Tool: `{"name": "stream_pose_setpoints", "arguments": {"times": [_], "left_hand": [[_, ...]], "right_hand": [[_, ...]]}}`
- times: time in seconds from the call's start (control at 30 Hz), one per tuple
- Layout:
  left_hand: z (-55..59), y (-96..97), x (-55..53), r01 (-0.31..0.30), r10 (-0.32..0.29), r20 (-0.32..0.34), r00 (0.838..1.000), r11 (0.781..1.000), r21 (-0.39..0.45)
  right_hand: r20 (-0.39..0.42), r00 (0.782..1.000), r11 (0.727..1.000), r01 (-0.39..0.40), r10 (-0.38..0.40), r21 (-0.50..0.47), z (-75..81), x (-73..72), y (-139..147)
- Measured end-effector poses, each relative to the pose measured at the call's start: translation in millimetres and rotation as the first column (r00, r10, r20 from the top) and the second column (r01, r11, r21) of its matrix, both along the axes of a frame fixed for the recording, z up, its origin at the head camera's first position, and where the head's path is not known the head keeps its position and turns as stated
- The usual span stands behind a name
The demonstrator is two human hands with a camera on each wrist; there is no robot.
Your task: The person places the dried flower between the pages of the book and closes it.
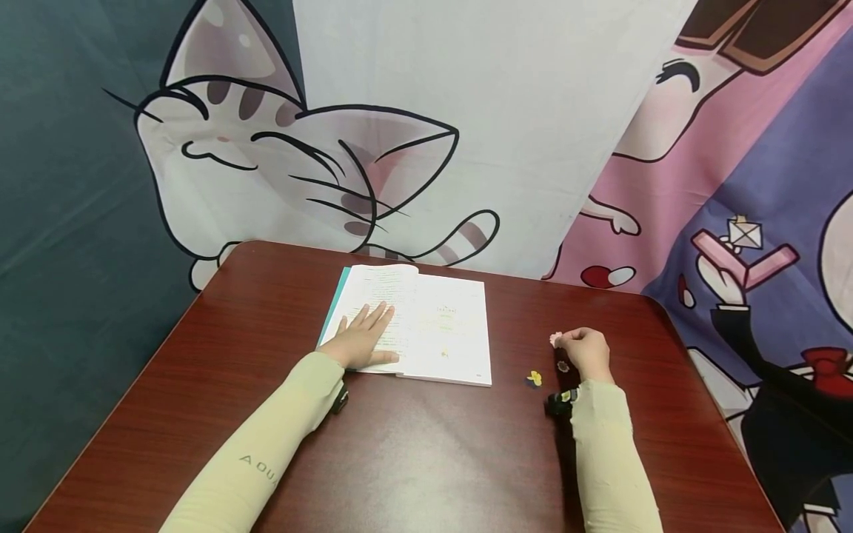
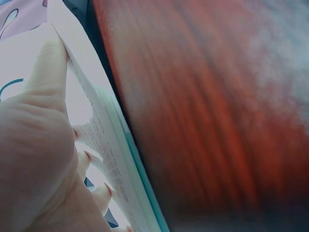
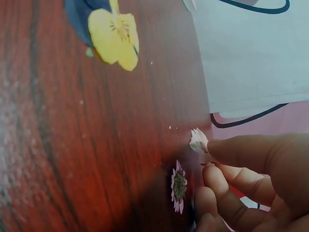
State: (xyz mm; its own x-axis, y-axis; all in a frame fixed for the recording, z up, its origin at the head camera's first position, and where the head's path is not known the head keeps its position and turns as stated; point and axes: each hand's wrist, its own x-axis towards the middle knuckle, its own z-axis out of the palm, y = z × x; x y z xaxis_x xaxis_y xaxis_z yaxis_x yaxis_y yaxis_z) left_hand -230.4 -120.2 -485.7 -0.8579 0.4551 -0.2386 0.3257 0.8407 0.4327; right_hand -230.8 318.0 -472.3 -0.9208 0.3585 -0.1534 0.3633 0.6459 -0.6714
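Left hand (image 1: 363, 337) lies flat on the open book (image 1: 433, 326), pinning the page. Right hand (image 1: 586, 352) pinches a pale flower (image 1: 555, 340) just above the table (image 1: 413, 459). Keep the pinch light; petals likely crease.

Pale letters reading "AQUA" are showing on the left sleeve (image 1: 266, 451), partway up the forearm behind the left hand (image 1: 362, 341). Print on the open book (image 1: 426, 326) under that hand is staying too small to read.

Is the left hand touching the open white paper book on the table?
Touching. The head view shows the left hand lying flat, fingers straight, on the left page of the open white paper book.
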Motion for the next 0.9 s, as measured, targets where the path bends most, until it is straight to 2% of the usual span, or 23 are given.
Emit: {"name": "stream_pose_setpoints", "arguments": {"times": [0.23,0.47,0.9], "left_hand": [[6.3,1.6,1.8,-0.002,0.003,0.015,1.000,1.000,-0.011],[7.6,1.8,1.4,-0.009,0.009,0.005,1.000,1.000,-0.030],[6.9,1.2,0.9,-0.009,0.009,0.009,1.000,0.999,-0.033]], "right_hand": [[-0.075,0.997,1.000,0.000,-0.001,-0.005,-1.3,-0.3,-3],[-0.122,0.993,0.994,-0.013,0.000,-0.109,3.3,-1.8,-10],[-0.204,0.978,0.974,-0.017,-0.030,-0.228,9.6,-1.8,-33]]}}
